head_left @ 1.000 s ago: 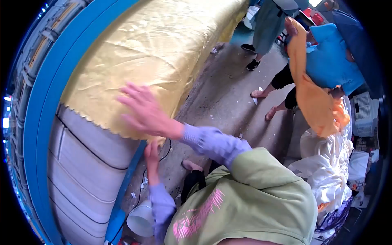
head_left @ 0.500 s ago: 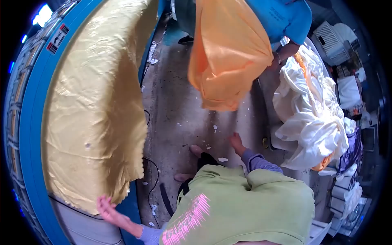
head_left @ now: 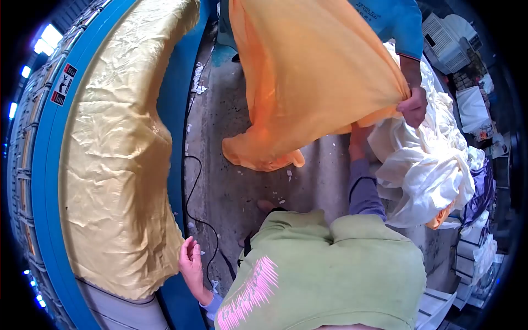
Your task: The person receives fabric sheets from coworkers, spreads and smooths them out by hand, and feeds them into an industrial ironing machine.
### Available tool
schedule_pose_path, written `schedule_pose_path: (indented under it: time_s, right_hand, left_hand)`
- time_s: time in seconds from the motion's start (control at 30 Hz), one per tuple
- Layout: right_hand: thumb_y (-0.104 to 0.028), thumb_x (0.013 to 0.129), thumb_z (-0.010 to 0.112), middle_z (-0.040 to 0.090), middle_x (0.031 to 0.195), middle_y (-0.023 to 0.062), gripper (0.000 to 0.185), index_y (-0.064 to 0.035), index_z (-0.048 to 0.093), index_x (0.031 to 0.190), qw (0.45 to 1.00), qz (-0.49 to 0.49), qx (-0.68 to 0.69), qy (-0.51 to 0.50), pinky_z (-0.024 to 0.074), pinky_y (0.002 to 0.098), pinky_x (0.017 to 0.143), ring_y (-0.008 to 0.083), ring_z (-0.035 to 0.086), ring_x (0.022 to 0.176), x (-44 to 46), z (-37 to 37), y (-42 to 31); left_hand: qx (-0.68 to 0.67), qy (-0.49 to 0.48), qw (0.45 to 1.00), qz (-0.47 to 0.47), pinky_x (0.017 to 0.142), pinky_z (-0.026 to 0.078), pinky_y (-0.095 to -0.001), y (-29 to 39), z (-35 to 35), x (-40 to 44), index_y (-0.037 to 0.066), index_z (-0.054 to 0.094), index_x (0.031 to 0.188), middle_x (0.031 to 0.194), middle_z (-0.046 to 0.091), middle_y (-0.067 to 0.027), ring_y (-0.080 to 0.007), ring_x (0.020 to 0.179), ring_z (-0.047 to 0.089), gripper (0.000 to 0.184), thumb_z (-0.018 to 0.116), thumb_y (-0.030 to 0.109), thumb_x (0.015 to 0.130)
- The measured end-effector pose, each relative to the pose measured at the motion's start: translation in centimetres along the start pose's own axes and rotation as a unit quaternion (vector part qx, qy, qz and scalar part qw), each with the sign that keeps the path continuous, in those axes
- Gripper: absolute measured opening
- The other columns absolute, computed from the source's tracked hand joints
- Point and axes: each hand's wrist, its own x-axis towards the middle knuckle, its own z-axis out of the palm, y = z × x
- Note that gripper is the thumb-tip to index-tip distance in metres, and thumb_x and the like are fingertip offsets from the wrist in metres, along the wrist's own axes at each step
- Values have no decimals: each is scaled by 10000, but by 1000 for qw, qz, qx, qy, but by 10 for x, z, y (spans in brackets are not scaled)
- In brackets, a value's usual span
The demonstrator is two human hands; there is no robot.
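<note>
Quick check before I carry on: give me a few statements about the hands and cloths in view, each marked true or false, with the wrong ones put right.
1. The left hand is at the edge of the gold cloth. True.
2. The white cloth lies to the right of the gold cloth in this view. True.
3. The co-worker's hand grips the white cloth. False: it grips the orange cloth.
4. The fingers of the right hand are in plain view. False: the orange cloth hides them.
5. The black cable lies on top of the gold cloth. False: it runs along the floor.
</note>
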Motion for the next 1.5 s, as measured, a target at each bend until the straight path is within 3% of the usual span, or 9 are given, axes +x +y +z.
schedule_pose_path:
  time_s: [0.4,0.7,0.77,0.87,1.0,1.17,1.33,1.47,1.5]
  right_hand:
    - [-265,770,648,565,1061,113,450,3,519,1107,821,248,215,-468,439,330,860,206,533,1009,-143,55,-237]
    - [-267,770,562,578,691,216,292,25,560,781,678,-62,14,-733,463,400,561,364,575,616,-205,72,-231]
    - [-257,754,582,577,742,217,283,0,537,862,724,-9,304,-620,465,411,610,374,568,663,-257,86,-228]
    - [-264,750,589,578,755,220,290,-19,525,890,718,-5,240,-653,461,436,653,381,572,699,-246,81,-256]
    - [-295,717,603,596,779,185,311,-41,554,890,599,-34,183,-779,452,443,676,393,569,727,-241,90,-245]
    - [-344,701,627,603,718,158,363,-34,577,882,562,-309,86,-763,462,425,640,357,575,693,-282,96,-181]
    - [-397,739,617,588,663,208,413,11,580,787,624,-100,10,-775,470,436,589,369,590,647,-250,82,-212]
    - [-365,736,622,537,572,205,409,17,556,606,527,-192,95,-823,455,446,579,382,563,600,-273,44,-243]
    - [-345,729,631,536,589,205,392,17,552,599,545,-202,200,-789,455,441,611,380,559,629,-297,37,-244]
  left_hand:
    - [14,-124,960,249,823,447,-323,138,98,20,42,514,1173,1102,565,-136,-242,980,560,524,714,214,721]
    - [334,-12,898,287,817,455,-390,160,135,58,51,435,1240,1150,527,-172,-337,1027,531,796,718,486,636]
    - [436,30,875,210,749,473,-412,167,136,74,65,487,1175,1072,564,-169,-337,915,577,653,693,437,679]
    - [524,57,846,75,612,494,-414,160,107,117,74,572,1046,876,620,-162,-363,702,609,352,616,304,783]
    - [-11,55,994,95,491,482,-252,148,34,156,51,589,920,754,625,-58,-140,610,613,144,548,176,861]
    - [-238,172,942,164,603,504,-220,193,-1,165,12,574,963,851,627,-65,-117,681,614,168,577,130,843]
    - [-64,27,993,97,824,436,-249,151,-7,144,60,363,1309,1194,497,-101,-149,979,541,598,580,359,839]
    - [25,-190,981,-42,759,470,-299,92,47,103,24,447,1230,1019,594,-111,-201,871,599,647,698,352,732]
    - [307,-124,942,60,713,476,-304,86,60,88,-3,532,1117,907,626,-149,-219,813,618,500,675,316,759]
